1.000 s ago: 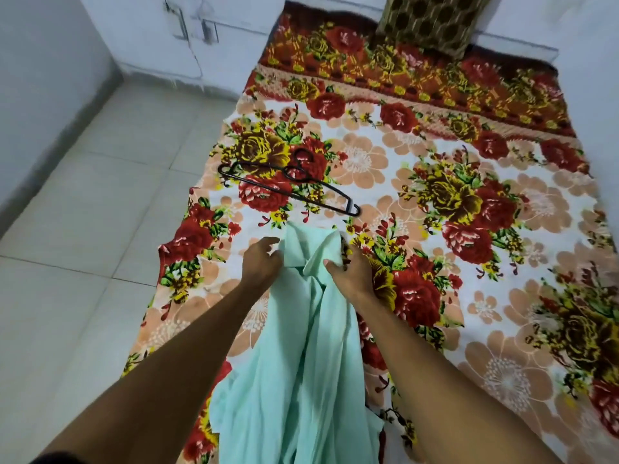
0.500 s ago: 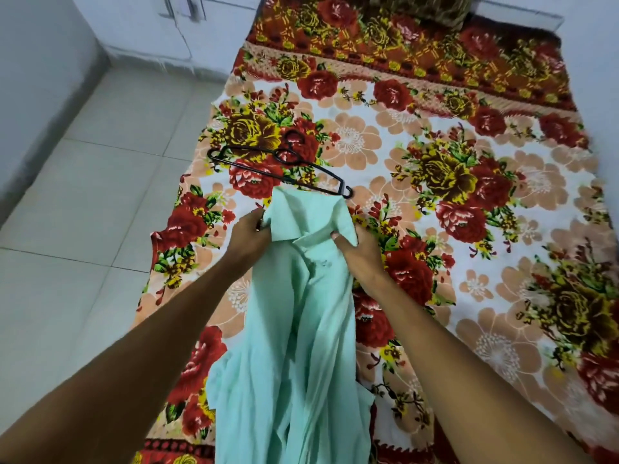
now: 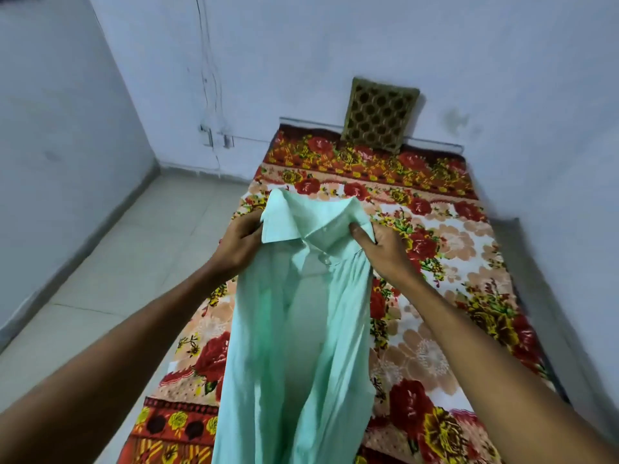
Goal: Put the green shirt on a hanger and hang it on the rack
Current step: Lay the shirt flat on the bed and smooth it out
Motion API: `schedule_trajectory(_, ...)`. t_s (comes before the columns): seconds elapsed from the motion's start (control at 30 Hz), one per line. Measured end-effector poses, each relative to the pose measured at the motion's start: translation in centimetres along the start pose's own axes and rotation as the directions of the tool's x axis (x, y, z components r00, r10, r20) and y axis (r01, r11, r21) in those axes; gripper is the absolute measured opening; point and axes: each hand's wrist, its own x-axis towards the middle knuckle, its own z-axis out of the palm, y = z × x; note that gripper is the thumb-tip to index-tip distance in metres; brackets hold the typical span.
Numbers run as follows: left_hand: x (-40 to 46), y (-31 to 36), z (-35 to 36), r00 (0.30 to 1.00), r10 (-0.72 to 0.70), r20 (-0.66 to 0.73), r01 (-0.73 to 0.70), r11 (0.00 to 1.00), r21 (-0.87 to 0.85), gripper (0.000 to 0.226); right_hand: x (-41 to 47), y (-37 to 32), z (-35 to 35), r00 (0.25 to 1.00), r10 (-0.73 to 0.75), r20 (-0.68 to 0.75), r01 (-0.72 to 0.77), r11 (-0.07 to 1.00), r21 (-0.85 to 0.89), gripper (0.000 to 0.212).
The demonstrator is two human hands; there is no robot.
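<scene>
Head view: flowered bed [image 3: 445, 236] against pale walls, tiled floor [image 3: 110, 269] left. Left hand [image 3: 239, 242] and right hand [image 3: 385, 249] each grip the shirt [image 3: 301, 313] at its collar.

A bed with a floral bedspread [image 3: 445, 242] occupies the centre and right of the scene, running from near to far. The spread shows red and yellow flowers on a pale ground, with a red-orange border band at the far end and another at the near left edge. 1 olive cushion [image 3: 380, 115] with a dark hexagon pattern stands upright at the far end, leaning against the pale wall [image 3: 335, 61]. A thin cable [image 3: 207, 75] runs down that wall to what appears to be a switch box [image 3: 217, 139]. Pale floor tiles [image 3: 127, 249] lie left of the bed.
</scene>
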Motion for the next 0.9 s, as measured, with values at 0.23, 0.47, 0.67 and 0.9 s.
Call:
schedule_trajectory(0.23, -10.6, 15.6, -4.4, 0.984, 0.176, -0.038, -0.177, 0.983, -0.040, 0.028, -12.9, -16.0, -5.7, 0.996, -0.084, 0.001, 0.084, 0.996, -0.027, 0.027)
schedule_trajectory(0.47, -22.5, 27.6, -8.1, 0.941, 0.335, -0.050, -0.337, 0.941, -0.040, 0.031, -26.7, -27.7, -9.4, 0.983, -0.184, 0.029, 0.185, 0.982, -0.047, 0.032)
schedule_trajectory(0.67, -30.0, 37.1, -9.3, 0.916, 0.402, -0.015, -0.402, 0.915, -0.035, 0.034, -35.3, -36.6, -12.5, 0.926, -0.368, -0.079, 0.361, 0.928, -0.092, 0.026)
schedule_trajectory(0.9, -36.0, 43.6, -8.3, 0.887, 0.456, -0.076, -0.461, 0.884, -0.076, 0.020, -41.9, -42.2, -15.6, 0.874, -0.459, -0.158, 0.456, 0.888, -0.055, 0.028)
